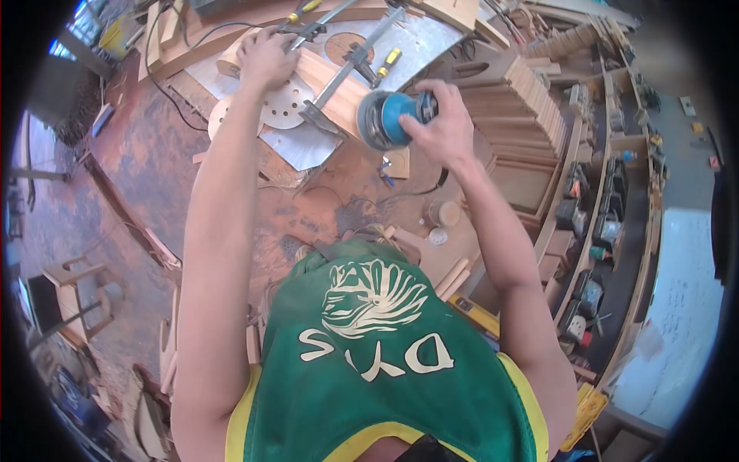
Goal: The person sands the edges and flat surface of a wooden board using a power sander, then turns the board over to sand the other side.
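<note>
A blue round sander [391, 119] is in my right hand [446, 123], its fingers wrapped round the body. The sander's disc side faces the right end of a clamped light wooden piece [346, 91]; whether they touch I cannot tell. My left hand [268, 58] lies on the left part of that wood, fingers spread. Two metal bar clamps [339, 83] with yellow-and-black handles [389, 61] cross the wood. White perforated discs [283, 106] lie beside it, under my left forearm.
Stacked curved wooden parts [523, 108] stand at the right, by long shelves [596, 231] of tools. A black cord [173, 96] runs along the left. A jar [445, 212] and a small blue-handled tool [386, 171] are below the sander.
</note>
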A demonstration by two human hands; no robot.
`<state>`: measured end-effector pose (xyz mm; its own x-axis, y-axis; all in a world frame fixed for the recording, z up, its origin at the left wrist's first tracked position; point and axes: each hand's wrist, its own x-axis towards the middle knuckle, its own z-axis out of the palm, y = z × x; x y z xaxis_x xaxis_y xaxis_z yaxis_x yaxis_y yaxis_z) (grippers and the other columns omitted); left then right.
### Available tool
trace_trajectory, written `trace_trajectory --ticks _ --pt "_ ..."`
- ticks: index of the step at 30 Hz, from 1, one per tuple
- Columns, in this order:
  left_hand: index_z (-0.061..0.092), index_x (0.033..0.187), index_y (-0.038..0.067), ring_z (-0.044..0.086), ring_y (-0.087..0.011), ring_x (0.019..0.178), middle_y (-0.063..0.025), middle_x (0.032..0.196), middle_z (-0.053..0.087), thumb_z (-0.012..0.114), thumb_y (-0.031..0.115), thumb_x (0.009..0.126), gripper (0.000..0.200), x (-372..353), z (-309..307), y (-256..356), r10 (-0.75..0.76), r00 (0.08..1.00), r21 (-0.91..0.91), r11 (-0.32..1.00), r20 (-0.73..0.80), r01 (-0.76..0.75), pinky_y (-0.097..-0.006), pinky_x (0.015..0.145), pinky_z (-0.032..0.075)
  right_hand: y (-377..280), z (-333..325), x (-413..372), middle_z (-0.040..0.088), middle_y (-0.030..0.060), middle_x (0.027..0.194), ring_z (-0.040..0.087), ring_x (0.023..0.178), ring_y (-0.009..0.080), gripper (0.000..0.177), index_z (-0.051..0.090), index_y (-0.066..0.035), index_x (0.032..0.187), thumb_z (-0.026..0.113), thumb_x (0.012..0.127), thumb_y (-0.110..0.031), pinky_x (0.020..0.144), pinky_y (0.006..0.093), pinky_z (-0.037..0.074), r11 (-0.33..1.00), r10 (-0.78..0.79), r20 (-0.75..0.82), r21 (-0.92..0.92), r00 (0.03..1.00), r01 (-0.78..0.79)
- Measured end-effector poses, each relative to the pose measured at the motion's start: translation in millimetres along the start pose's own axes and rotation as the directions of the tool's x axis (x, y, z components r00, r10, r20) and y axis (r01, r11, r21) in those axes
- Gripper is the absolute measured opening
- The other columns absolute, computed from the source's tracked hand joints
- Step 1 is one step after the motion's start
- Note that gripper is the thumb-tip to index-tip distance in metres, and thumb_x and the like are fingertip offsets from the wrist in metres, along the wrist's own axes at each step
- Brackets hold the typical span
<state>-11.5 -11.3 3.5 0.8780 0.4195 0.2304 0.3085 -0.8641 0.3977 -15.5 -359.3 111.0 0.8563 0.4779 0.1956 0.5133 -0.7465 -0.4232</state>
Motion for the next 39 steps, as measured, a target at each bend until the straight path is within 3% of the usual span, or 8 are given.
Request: trace_trajectory --ticks 2,9,13,17,23,27,32,39 --pt "0.073 0.14 0.03 0.039 -0.0392 0.15 -0.0055 0.162 0.052 0.07 0.046 0.095 0.047 0.1 -2.7 2.0 -0.012 1.0 0.001 1.0 0.012 0.012 -0.0566 0.126 0.025 3.1 -4.8 7.9 0.063 0.0118 0.122 0.069 0.109 0.0333 0.05 0.067 -0.019 0.127 0.082 0.081 -0.032 0.093 0.047 0.057 0.997 0.066 0.042 -0.038 0.997 -0.065" --pt "0.074 0.138 0.026 0.04 -0.0412 0.149 -0.0096 0.159 0.055 0.07 0.048 0.095 0.048 3.9 3.6 -11.5 0.053 0.998 0.04 0.998 -0.026 -0.052 -0.0557 0.126 0.026 -12.2 -1.9 -33.5 0.061 0.011 0.115 0.066 0.104 0.0341 0.047 0.067 -0.019 0.122 0.082 0.077 -0.023 0.087 0.047 0.059 0.981 -0.186 -0.017 0.047 0.982 0.187" --pt "0.07 0.144 0.018 0.039 -0.042 0.15 -0.0142 0.16 0.053 0.069 0.049 0.098 0.055 9.3 -0.3 -27.3 0.151 0.988 0.084 0.985 0.009 -0.152 -0.054 0.126 0.027 -20.0 -1.0 -45.3 0.058 0.0131 0.115 0.063 0.102 0.0339 0.044 0.068 -0.02 0.123 0.076 0.08 -0.02 0.071 0.0444 0.058 0.967 -0.246 0.003 0.061 0.969 0.246" --pt "0.058 0.154 0.01 0.036 -0.0413 0.152 -0.0204 0.162 0.047 0.069 0.049 0.101 0.067 5.4 -12.0 -6.7 0.041 0.997 0.159 0.986 0.058 -0.05 -0.0528 0.126 0.026 5.0 -2.0 -33.4 0.058 0.0146 0.117 0.06 0.098 0.0318 0.037 0.069 -0.017 0.126 0.067 0.089 -0.023 0.062 0.0414 0.054 0.946 -0.277 -0.02 0.171 0.961 0.277" --pt "0.042 0.162 -0.003 0.031 -0.0406 0.156 -0.0256 0.164 0.042 0.063 0.043 0.106 0.076 6.8 -23.3 -1.8 -0.004 0.985 0.277 0.96 0.174 -0.045 -0.0506 0.129 0.022 42.1 -0.7 -14.3 0.059 0.0195 0.133 0.059 0.098 0.0331 0.042 0.069 -0.008 0.128 0.063 0.093 -0.03 0.062 0.0426 0.05 0.86 -0.396 0.002 0.35 0.918 0.37" --pt "0.04 0.163 -0.002 0.029 -0.0399 0.158 -0.0245 0.166 0.041 0.056 0.042 0.107 0.073 4.8 -28.0 12.2 -0.051 0.972 0.331 0.943 0.229 -0.029 -0.0503 0.129 0.019 50.0 2.3 -15.3 0.058 0.0197 0.137 0.058 0.101 0.035 0.04 0.072 -0.008 0.127 0.062 0.095 -0.03 0.062 0.0439 0.049 0.779 -0.485 0.04 0.473 0.873 0.412" --pt "0.039 0.164 -0.002 0.029 -0.0391 0.158 -0.0235 0.166 0.04 0.052 0.035 0.108 0.068 7.2 -27.4 18.1 -0.045 0.969 0.349 0.936 0.245 -0.045 -0.0505 0.13 0.018 59.9 3.8 -12.9 0.06 0.0191 0.135 0.057 0.101 0.0337 0.048 0.068 -0.011 0.139 0.057 0.098 -0.032 0.065 0.0487 0.047 0.748 -0.531 0.04 0.492 0.847 0.446" --pt "0.038 0.164 -0.002 0.029 -0.0397 0.157 -0.0241 0.166 0.039 0.052 0.037 0.109 0.069 5.8 -29.4 17.1 -0.084 0.964 0.363 0.932 0.25 -0.013 -0.0505 0.129 0.019 63.2 8.9 -12.9 0.063 0.0155 0.129 0.057 0.099 0.0305 0.045 0.068 -0.01 0.135 0.058 0.096 -0.031 0.066 0.0469 0.046 0.739 -0.544 0.0 0.474 0.839 0.479"
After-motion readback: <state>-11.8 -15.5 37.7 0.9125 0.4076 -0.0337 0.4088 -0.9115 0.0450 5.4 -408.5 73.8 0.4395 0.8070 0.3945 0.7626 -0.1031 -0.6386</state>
